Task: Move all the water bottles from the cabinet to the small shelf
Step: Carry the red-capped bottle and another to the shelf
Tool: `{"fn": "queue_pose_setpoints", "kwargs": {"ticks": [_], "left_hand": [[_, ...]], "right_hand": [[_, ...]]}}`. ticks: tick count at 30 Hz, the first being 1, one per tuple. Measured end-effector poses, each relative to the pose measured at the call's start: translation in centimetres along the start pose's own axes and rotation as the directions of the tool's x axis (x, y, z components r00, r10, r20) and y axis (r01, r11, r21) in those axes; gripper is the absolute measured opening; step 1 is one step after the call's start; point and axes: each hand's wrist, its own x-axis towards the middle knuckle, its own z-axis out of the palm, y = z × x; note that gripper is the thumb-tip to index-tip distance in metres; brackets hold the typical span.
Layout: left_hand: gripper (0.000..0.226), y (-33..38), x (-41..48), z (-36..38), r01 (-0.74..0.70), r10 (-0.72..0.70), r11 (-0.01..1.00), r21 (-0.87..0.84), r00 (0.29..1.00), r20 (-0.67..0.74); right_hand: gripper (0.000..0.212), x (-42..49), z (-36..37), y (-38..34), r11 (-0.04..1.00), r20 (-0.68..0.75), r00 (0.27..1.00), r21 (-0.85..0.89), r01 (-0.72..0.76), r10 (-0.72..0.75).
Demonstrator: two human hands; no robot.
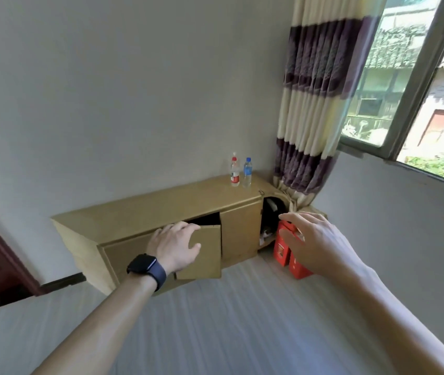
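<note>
Left hand (176,246) grips the open cabinet door (204,253) at frame centre; right hand (314,239) hovers open. Two water bottles (240,170) stand above, on the cabinet (145,209) top.

At the upper right of the frame we see a striped curtain (313,104) beside an open window (415,85). Two red boxes (287,250) stand at centre right. We note a dark door frame (1,253) at left.
</note>
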Motion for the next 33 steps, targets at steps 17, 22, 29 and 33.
{"fn": "queue_pose_setpoints", "kwargs": {"ticks": [17, 22, 29, 33], "left_hand": [[0.046, 1.6, 38.9, 7.7, -0.044, 0.046, 0.998, -0.042, 0.998, 0.053], [0.046, 2.2, 47.6, 8.9, 0.02, -0.019, 1.0, -0.022, 0.998, 0.056], [0.047, 1.6, 56.7, 12.1, 0.086, -0.084, 0.996, -0.014, 0.988, 0.132], [0.048, -0.3, 61.8, 15.0, 0.115, -0.108, 0.993, -0.028, 0.978, 0.178]], "right_hand": [[0.037, 32.5, 9.2, 16.4, 0.998, 0.005, 0.999, 0.038, -0.053, 0.053], [0.035, 41.7, 11.0, 21.7, 0.998, 0.033, 0.999, 0.067, -0.012, 0.01], [0.036, 51.7, 15.3, 26.6, 0.995, 0.119, 0.993, 0.096, -0.006, -0.005], [0.036, 57.8, 18.8, 28.0, 0.994, 0.172, 0.985, 0.112, 0.003, -0.022]]}}
